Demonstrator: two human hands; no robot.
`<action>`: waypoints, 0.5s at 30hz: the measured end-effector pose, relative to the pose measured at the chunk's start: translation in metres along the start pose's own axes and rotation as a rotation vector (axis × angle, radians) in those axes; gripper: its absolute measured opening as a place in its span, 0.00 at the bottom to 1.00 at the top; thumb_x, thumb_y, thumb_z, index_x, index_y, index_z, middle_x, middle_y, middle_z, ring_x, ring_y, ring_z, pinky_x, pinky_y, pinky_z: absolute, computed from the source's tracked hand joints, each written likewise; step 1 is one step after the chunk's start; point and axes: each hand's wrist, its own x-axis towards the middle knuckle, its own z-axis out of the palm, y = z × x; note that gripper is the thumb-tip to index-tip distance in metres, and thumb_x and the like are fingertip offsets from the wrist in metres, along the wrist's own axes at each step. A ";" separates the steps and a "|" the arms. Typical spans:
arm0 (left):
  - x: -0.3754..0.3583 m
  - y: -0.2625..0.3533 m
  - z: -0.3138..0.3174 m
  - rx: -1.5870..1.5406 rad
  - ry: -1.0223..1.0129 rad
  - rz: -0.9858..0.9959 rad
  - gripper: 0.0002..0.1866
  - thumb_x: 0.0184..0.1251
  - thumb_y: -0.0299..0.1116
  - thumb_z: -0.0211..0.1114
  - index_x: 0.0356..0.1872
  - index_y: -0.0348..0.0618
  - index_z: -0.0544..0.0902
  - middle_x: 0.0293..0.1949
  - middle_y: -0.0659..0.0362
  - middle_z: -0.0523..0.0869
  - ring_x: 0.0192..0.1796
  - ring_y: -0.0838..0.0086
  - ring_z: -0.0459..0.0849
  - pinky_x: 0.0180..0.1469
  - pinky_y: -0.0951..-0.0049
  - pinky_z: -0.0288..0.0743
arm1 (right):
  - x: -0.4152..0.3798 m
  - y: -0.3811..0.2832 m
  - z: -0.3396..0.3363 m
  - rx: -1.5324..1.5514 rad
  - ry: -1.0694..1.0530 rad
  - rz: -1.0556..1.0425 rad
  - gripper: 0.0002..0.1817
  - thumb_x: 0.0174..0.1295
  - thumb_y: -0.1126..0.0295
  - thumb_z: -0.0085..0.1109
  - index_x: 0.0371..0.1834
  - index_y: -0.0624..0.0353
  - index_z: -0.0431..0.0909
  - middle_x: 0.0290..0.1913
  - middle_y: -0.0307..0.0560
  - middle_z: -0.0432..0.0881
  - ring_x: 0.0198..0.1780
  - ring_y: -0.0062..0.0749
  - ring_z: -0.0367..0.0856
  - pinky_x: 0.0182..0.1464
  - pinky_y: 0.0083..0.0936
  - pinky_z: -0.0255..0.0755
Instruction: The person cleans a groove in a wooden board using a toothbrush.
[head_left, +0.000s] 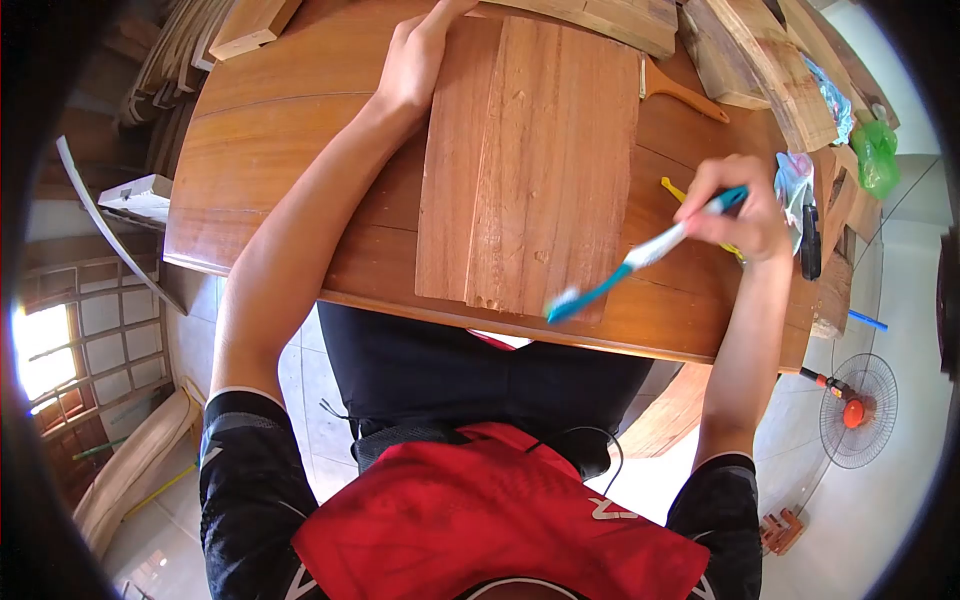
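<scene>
At the bottom of the frame you see your own red and black shirt, with both forearms reaching up and away from it. Just above that, at centre, the blue bristle head of the toothbrush (650, 250) sits at the near edge of the wooden board (530, 160), touching or just over its lower right corner; the blur hides which. The handle, white then blue, slants up to the right into your right hand (735, 205), whose fingers are curled tight round the handle's end.

The board, made of 2 or 3 planks joined side by side, lies flat on the round wooden table (280, 120), its near end close to the table's edge in front of you. A yellow object (672, 188) peeks out on the table just left of your right hand, mostly hidden. To the right of that hand lie a plastic bag (795, 180) and a dark tool (810, 240).

Farther up, at the upper centre, your left hand (415, 55) rests along the board's far left edge, fingers wrapped over its top corner. At the upper right, a paintbrush (680, 92) with a wooden handle lies just beside the board, with stacked wood offcuts (780, 70) beyond it.
</scene>
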 end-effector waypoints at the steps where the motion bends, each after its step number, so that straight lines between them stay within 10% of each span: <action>1: 0.001 -0.003 0.000 0.007 0.013 0.060 0.21 0.75 0.47 0.57 0.40 0.37 0.87 0.33 0.59 0.87 0.32 0.77 0.82 0.37 0.77 0.74 | -0.005 0.000 -0.004 0.190 0.203 0.154 0.10 0.50 0.67 0.76 0.26 0.61 0.85 0.26 0.39 0.85 0.26 0.18 0.78 0.31 0.16 0.64; 3: 0.003 -0.010 0.003 0.008 0.054 0.183 0.21 0.75 0.47 0.58 0.40 0.37 0.86 0.34 0.58 0.87 0.32 0.77 0.82 0.37 0.77 0.74 | -0.007 0.004 -0.011 0.208 0.336 0.235 0.11 0.49 0.67 0.76 0.26 0.61 0.85 0.27 0.40 0.86 0.27 0.18 0.78 0.32 0.16 0.66; 5: 0.003 -0.008 -0.006 0.020 -0.017 0.055 0.21 0.74 0.47 0.58 0.41 0.37 0.86 0.35 0.57 0.87 0.33 0.76 0.83 0.38 0.77 0.75 | -0.008 -0.001 -0.013 0.002 -0.116 0.129 0.11 0.52 0.65 0.75 0.29 0.60 0.84 0.26 0.36 0.84 0.27 0.16 0.77 0.32 0.15 0.66; 9: -0.003 0.004 -0.002 -0.078 -0.061 -0.082 0.22 0.75 0.47 0.56 0.50 0.37 0.87 0.38 0.54 0.89 0.41 0.74 0.86 0.48 0.75 0.77 | -0.019 0.004 -0.025 0.170 0.355 0.294 0.11 0.52 0.65 0.74 0.28 0.61 0.84 0.27 0.38 0.85 0.28 0.18 0.80 0.33 0.17 0.67; 13: -0.012 0.016 0.007 0.091 0.076 -0.090 0.23 0.71 0.52 0.58 0.45 0.39 0.85 0.37 0.57 0.87 0.37 0.77 0.84 0.45 0.74 0.75 | -0.015 -0.005 -0.025 -0.066 -0.113 0.240 0.12 0.53 0.64 0.74 0.29 0.61 0.84 0.28 0.38 0.83 0.32 0.18 0.78 0.35 0.17 0.66; 15: -0.016 0.015 0.005 0.111 0.084 -0.092 0.24 0.70 0.53 0.59 0.46 0.38 0.84 0.37 0.57 0.88 0.37 0.76 0.85 0.45 0.74 0.76 | -0.017 0.000 -0.022 0.003 0.240 0.171 0.12 0.51 0.65 0.75 0.27 0.61 0.84 0.27 0.39 0.85 0.32 0.17 0.78 0.34 0.17 0.64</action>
